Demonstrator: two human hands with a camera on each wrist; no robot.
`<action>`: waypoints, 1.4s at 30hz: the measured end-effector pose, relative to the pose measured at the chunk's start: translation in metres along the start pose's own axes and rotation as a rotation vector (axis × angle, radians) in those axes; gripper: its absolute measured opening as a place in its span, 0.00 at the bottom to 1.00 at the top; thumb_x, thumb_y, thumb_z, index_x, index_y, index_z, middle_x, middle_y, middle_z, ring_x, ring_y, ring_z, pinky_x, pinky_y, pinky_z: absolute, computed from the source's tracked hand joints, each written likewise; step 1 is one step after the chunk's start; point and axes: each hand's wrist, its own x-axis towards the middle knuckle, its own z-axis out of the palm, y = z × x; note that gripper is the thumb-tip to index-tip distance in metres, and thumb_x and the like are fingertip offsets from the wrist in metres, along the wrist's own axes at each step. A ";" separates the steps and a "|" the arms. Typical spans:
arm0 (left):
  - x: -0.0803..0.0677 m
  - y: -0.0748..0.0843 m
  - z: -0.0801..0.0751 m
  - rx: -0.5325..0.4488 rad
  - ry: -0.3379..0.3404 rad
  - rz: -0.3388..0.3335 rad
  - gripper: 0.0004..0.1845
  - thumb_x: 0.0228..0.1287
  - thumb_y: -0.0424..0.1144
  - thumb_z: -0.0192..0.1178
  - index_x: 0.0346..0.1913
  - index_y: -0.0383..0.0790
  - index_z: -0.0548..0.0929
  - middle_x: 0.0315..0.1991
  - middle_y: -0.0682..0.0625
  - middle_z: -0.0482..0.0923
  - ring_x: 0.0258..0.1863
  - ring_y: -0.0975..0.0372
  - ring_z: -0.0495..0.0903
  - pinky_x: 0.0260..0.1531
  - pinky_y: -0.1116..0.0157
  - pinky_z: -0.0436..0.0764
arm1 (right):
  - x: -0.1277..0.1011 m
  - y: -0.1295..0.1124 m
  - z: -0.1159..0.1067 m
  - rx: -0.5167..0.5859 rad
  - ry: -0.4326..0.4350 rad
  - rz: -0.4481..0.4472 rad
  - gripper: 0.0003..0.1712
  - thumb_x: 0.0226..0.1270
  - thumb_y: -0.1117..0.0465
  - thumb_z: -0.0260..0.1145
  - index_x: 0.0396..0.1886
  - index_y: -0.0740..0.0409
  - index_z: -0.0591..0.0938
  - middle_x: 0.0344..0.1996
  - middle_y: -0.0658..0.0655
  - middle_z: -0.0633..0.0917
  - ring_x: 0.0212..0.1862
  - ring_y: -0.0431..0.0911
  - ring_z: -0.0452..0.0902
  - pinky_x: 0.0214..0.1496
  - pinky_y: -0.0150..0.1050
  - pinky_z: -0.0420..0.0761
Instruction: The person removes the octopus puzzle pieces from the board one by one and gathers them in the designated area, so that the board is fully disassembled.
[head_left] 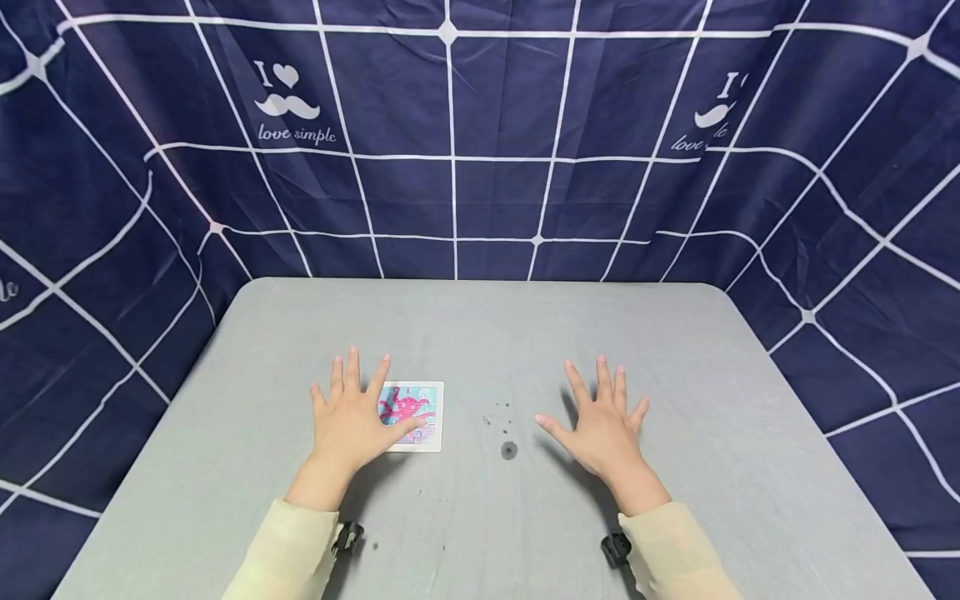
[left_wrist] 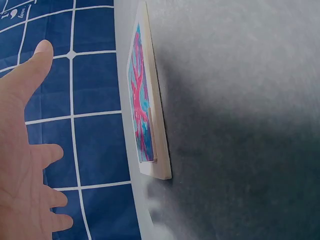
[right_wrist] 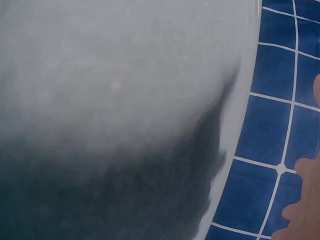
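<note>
A small jigsaw puzzle (head_left: 407,408) in a white-edged tray, with a pink octopus on a blue ground, lies flat on the grey table. My left hand (head_left: 348,421), fingers spread, hovers over the puzzle's left side and hides part of it. In the left wrist view the puzzle (left_wrist: 138,100) shows its pale wooden edge, and the left hand (left_wrist: 22,125) is apart from it. My right hand (head_left: 600,425) is held above the table to the right, fingers spread, holding nothing. Only a few fingers of the right hand (right_wrist: 305,205) show in the right wrist view.
The grey table (head_left: 480,333) has rounded far corners. Dark stains (head_left: 509,450) mark its surface between the hands. A navy cloth (head_left: 495,108) with white grid lines hangs behind and at both sides. Each wrist wears a small black device (head_left: 617,550).
</note>
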 end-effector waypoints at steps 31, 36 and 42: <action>-0.005 -0.020 0.001 -0.033 -0.011 0.055 0.51 0.35 0.75 0.49 0.64 0.50 0.57 0.64 0.38 0.45 0.61 0.44 0.44 0.48 0.38 0.45 | 0.016 -0.039 0.008 0.062 -0.007 -0.176 0.50 0.42 0.25 0.50 0.66 0.36 0.49 0.65 0.58 0.44 0.64 0.55 0.32 0.52 0.66 0.38; -0.008 -0.023 0.005 -0.034 -0.018 0.068 0.50 0.35 0.74 0.51 0.64 0.50 0.58 0.64 0.39 0.45 0.61 0.44 0.45 0.48 0.38 0.45 | 0.019 -0.045 0.013 0.070 -0.018 -0.196 0.49 0.42 0.26 0.52 0.65 0.36 0.50 0.65 0.56 0.43 0.64 0.55 0.34 0.53 0.64 0.37; -0.010 -0.024 0.006 -0.032 -0.040 0.071 0.51 0.34 0.75 0.49 0.64 0.51 0.58 0.65 0.39 0.44 0.61 0.45 0.45 0.49 0.39 0.46 | 0.023 -0.053 0.018 0.068 -0.035 -0.216 0.49 0.42 0.26 0.52 0.65 0.35 0.50 0.65 0.55 0.44 0.64 0.54 0.37 0.54 0.63 0.40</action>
